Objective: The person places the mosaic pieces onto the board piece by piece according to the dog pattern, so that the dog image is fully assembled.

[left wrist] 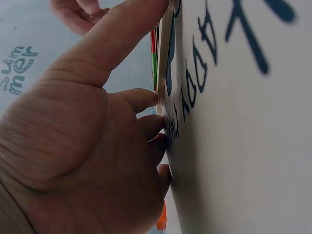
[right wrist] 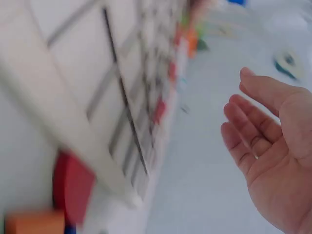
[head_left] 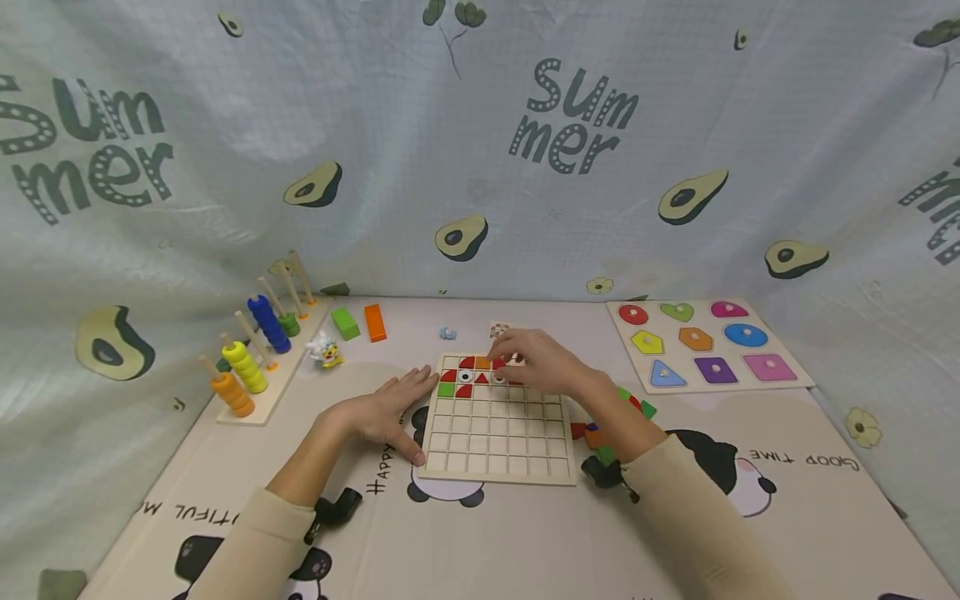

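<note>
A wooden grid board (head_left: 495, 433) lies on the table, its upper rows partly filled with small tiles. Among these are an orange tile (head_left: 482, 363), a white eye tile (head_left: 466, 377), a green square tile (head_left: 446, 389) and several red ones. My left hand (head_left: 382, 412) rests spread along the board's left side, thumb and fingertips at its edge. Over the top rows hovers my right hand (head_left: 542, 360), hiding some tiles. In the right wrist view the fingers of the right hand (right wrist: 278, 136) are loosely bent, with nothing held between them.
Loose coloured tiles (head_left: 596, 437) lie right of the board, partly under the right forearm. A shape puzzle (head_left: 697, 385) stands back right, a bead stacker (head_left: 281, 379) back left. Green (head_left: 346, 323) and orange blocks (head_left: 375, 322), a small toy figure (head_left: 325, 351) and a patterned card (head_left: 499, 329) lie behind.
</note>
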`<state>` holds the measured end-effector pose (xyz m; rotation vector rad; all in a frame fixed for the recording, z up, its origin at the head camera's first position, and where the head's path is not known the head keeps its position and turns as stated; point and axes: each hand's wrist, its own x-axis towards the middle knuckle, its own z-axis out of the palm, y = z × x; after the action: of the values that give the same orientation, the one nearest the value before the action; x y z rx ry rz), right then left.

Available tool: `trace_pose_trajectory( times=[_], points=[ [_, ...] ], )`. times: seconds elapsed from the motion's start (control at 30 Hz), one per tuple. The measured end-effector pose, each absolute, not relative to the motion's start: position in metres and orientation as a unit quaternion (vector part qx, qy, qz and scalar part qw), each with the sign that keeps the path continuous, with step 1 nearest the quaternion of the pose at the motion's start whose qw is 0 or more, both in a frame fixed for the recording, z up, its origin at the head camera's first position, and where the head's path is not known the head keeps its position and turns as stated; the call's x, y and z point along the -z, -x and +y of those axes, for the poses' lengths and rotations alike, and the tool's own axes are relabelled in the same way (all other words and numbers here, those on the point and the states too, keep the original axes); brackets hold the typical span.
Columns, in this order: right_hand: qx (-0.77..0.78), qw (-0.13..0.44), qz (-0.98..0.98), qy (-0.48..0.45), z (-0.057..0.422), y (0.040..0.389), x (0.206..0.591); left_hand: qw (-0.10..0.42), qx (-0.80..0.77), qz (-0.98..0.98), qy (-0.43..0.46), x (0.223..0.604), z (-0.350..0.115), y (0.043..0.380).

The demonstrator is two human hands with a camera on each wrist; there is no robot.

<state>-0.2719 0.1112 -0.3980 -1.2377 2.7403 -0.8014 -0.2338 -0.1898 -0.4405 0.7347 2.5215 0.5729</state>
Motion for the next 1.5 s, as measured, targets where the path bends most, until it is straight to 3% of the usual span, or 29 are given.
trace_pose_trajectory(
  times=[0.17, 0.43, 0.57, 0.9, 1.23, 1.5],
  points=[
    [0.292, 0.019, 0.9, 0.324, 0.162, 0.261, 0.387, 0.228, -0.213, 0.915, -0.258, 0.441, -0.189, 0.232],
    [0.275, 0.225, 0.896, 0.268, 0.211, 0.25, 0.401, 0.223, -0.211, 0.915, -0.259, 0.443, -0.19, 0.233],
    [0.276, 0.274, 0.876, 0.287, 0.212, 0.25, 0.413, 0.222, -0.208, 0.916, -0.263, 0.444, -0.19, 0.234],
    [0.239, 0.208, 0.911, 0.265, 0.208, 0.249, 0.423, 0.224, -0.213, 0.914, -0.263, 0.441, -0.188, 0.234],
    [0.302, 0.199, 0.888, 0.286, 0.212, 0.257, 0.425, 0.224, -0.211, 0.917, -0.255, 0.441, -0.189, 0.232],
    [0.379, 0.109, 0.861, 0.322, 0.187, 0.259, 0.415, 0.224, -0.212, 0.918, -0.25, 0.441, -0.188, 0.231]
  ],
)
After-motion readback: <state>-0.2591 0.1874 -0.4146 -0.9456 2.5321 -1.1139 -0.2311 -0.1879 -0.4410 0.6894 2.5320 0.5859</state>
